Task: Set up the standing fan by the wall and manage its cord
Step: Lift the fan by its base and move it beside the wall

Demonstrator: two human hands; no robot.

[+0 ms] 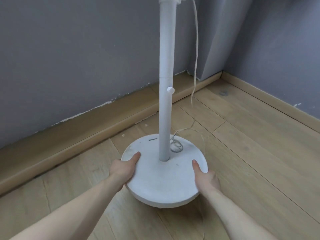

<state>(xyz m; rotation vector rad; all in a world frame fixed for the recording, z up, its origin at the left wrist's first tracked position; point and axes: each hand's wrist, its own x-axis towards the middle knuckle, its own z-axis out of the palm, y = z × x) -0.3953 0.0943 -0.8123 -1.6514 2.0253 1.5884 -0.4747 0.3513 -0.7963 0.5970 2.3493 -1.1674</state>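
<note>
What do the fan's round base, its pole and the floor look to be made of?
Base: probably matte white plastic, going by its smooth moulded rim and scuff marks. Pole: white tube, plastic or painted metal; cannot tell which. Floor: light wood-look planks with grain and seams, maybe laminate.

Both bare forearms reach forward and slightly inward from the bottom corners of the view. The left hand [123, 170] grips the left edge of the fan base [166, 184], thumb lying straight on top, fingers hidden beneath the rim. The right hand [205, 177] grips the right edge in mirror fashion, thumb on top pointing forward, fingers curled underneath out of sight.
</note>
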